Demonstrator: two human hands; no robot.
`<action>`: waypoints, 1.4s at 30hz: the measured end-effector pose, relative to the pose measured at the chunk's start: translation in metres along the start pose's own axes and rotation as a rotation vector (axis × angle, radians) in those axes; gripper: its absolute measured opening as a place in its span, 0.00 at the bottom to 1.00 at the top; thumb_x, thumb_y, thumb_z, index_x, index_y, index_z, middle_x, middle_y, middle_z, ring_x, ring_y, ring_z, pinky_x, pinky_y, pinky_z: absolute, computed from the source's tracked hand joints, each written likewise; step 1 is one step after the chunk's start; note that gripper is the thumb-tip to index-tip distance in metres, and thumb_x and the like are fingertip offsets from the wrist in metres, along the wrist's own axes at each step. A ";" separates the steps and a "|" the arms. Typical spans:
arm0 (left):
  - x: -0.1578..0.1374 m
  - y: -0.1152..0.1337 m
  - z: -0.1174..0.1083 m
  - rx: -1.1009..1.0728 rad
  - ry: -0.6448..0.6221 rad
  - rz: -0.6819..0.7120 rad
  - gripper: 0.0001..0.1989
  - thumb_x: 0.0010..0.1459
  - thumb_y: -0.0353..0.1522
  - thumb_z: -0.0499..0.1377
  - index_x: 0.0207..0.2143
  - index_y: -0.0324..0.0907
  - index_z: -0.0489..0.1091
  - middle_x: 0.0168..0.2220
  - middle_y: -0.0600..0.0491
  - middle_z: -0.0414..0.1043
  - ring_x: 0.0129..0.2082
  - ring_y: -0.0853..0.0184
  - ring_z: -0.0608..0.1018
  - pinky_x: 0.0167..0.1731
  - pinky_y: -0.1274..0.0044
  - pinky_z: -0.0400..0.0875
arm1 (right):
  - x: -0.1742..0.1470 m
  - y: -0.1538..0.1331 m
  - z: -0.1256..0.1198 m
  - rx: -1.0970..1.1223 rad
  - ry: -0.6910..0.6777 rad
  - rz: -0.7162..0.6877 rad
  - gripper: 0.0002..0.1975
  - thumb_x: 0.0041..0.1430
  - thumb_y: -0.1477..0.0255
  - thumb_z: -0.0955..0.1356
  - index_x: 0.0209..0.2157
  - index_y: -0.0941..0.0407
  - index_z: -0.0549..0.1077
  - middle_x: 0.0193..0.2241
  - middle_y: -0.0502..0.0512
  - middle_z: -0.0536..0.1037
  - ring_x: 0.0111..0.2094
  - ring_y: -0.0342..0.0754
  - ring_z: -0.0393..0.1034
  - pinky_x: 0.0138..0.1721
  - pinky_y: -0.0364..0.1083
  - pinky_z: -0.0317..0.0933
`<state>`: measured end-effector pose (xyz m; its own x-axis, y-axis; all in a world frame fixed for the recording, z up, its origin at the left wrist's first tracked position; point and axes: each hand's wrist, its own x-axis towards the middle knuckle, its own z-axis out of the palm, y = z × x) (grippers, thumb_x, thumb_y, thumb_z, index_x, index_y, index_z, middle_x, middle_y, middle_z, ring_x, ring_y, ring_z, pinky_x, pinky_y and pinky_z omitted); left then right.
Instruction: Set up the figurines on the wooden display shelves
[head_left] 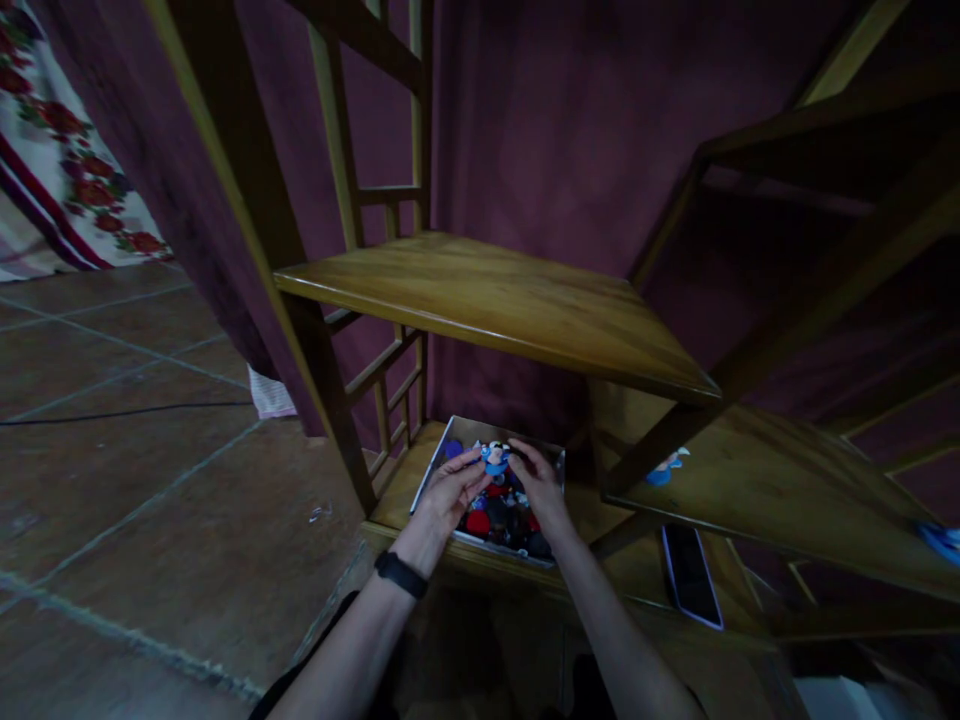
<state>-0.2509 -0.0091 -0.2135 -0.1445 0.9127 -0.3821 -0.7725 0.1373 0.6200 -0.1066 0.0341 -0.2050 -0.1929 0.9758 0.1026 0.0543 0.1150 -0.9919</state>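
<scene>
A small blue-and-white figurine (pixel 494 458) is held up over an open box. My left hand (pixel 450 492), with a dark band on its wrist, has it between thumb and fingers from the left. From the other side, the fingertips of my right hand (pixel 538 482) are closed at its right edge. Beneath both hands the white-rimmed cardboard box (pixel 444 442) holds a jumble of small red, black and purple pieces, whose kind is too dark to make out. A similar blue-and-white figurine (pixel 664 467) stands on the shelf to the right.
A wooden shelf board (pixel 480 290) juts out above the box, with lattice side bars (pixel 382 375) to the left. At lower right lies a dark-screened phone (pixel 691 575). Another blue object (pixel 939 541) sits at the far right edge. Purple curtain (pixel 540 130) hangs behind.
</scene>
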 end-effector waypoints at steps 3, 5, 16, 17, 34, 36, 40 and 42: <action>0.000 -0.001 0.000 0.019 -0.023 -0.032 0.15 0.45 0.19 0.64 0.38 0.35 0.73 0.34 0.45 0.78 0.33 0.65 0.80 0.38 0.76 0.75 | 0.006 0.004 0.001 0.055 -0.054 -0.020 0.18 0.49 0.60 0.69 0.41 0.52 0.76 0.40 0.52 0.78 0.42 0.50 0.71 0.47 0.49 0.63; 0.000 -0.001 0.000 0.040 -0.032 -0.032 0.14 0.45 0.19 0.64 0.36 0.35 0.74 0.33 0.46 0.78 0.33 0.65 0.80 0.38 0.76 0.75 | 0.009 0.006 0.003 0.054 -0.076 -0.028 0.15 0.48 0.61 0.69 0.37 0.52 0.77 0.38 0.52 0.79 0.41 0.50 0.71 0.46 0.49 0.63; -0.005 0.001 0.008 0.114 0.043 0.012 0.10 0.44 0.20 0.64 0.33 0.34 0.74 0.30 0.47 0.78 0.28 0.68 0.79 0.34 0.77 0.76 | 0.011 0.007 -0.004 0.003 -0.177 0.006 0.15 0.48 0.61 0.70 0.36 0.55 0.77 0.34 0.52 0.79 0.35 0.48 0.71 0.39 0.47 0.65; -0.006 0.000 0.008 0.111 0.046 0.015 0.10 0.45 0.20 0.65 0.33 0.34 0.74 0.30 0.47 0.78 0.28 0.67 0.79 0.34 0.77 0.76 | 0.011 0.007 -0.004 -0.005 -0.179 0.008 0.15 0.49 0.61 0.69 0.36 0.55 0.77 0.34 0.52 0.79 0.35 0.48 0.71 0.40 0.47 0.64; -0.011 0.005 -0.003 0.049 0.033 -0.050 0.09 0.44 0.18 0.64 0.30 0.33 0.74 0.30 0.46 0.77 0.29 0.65 0.80 0.32 0.76 0.76 | 0.000 -0.004 -0.001 -0.120 -0.199 -0.116 0.10 0.51 0.64 0.68 0.33 0.52 0.78 0.35 0.49 0.76 0.38 0.48 0.69 0.42 0.45 0.61; -0.012 0.004 -0.002 0.053 0.038 -0.028 0.09 0.44 0.19 0.64 0.30 0.34 0.74 0.30 0.47 0.77 0.29 0.66 0.79 0.32 0.77 0.76 | -0.003 -0.002 0.001 -0.150 -0.141 -0.124 0.10 0.51 0.64 0.68 0.32 0.52 0.78 0.34 0.50 0.76 0.38 0.48 0.69 0.42 0.45 0.61; -0.016 -0.001 0.002 0.061 0.067 0.046 0.09 0.44 0.20 0.65 0.30 0.35 0.73 0.29 0.48 0.77 0.27 0.67 0.79 0.31 0.78 0.76 | -0.009 0.002 0.008 -0.170 -0.039 -0.149 0.10 0.51 0.63 0.67 0.32 0.52 0.78 0.33 0.50 0.76 0.36 0.48 0.68 0.41 0.44 0.61; -0.020 -0.004 0.004 0.057 0.083 0.086 0.09 0.43 0.20 0.65 0.30 0.35 0.73 0.28 0.49 0.77 0.27 0.68 0.79 0.32 0.78 0.76 | -0.011 0.004 0.011 -0.152 -0.016 -0.158 0.10 0.52 0.63 0.67 0.31 0.53 0.77 0.32 0.50 0.76 0.35 0.47 0.68 0.40 0.44 0.61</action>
<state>-0.2430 -0.0261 -0.2057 -0.2611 0.8874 -0.3800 -0.7189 0.0839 0.6900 -0.1146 0.0215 -0.2110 -0.2266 0.9404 0.2536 0.1689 0.2944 -0.9407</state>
